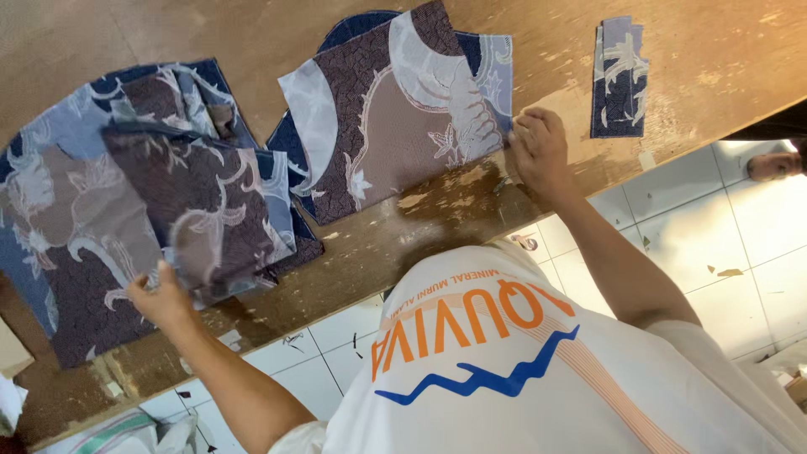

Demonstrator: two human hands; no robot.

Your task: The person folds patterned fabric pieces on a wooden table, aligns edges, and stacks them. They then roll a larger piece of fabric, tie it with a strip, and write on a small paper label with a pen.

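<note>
Head view, downward. A worn wooden table (437, 210) is seen carrying cut pieces of patterned fabric in blue, brown and white.

Left hand (164, 298): the lower edge of a dark brown-and-blue fabric piece (206, 206) is pinched between thumb and fingers; this piece lies on top of a larger stack of blue patterned cloth (59, 227) at the table's left end.

Right hand (540, 151): fingers curled, pressed onto the right edge of a brown-and-white fabric piece (387, 109) at the table's centre (whether the edge is actually gripped cannot be told). Dark blue cloth shows beneath it.

1 narrow folded blue strip (620, 76) lies well apart, to the right. White floor tiles (740, 227) are visible below the table edge.
</note>
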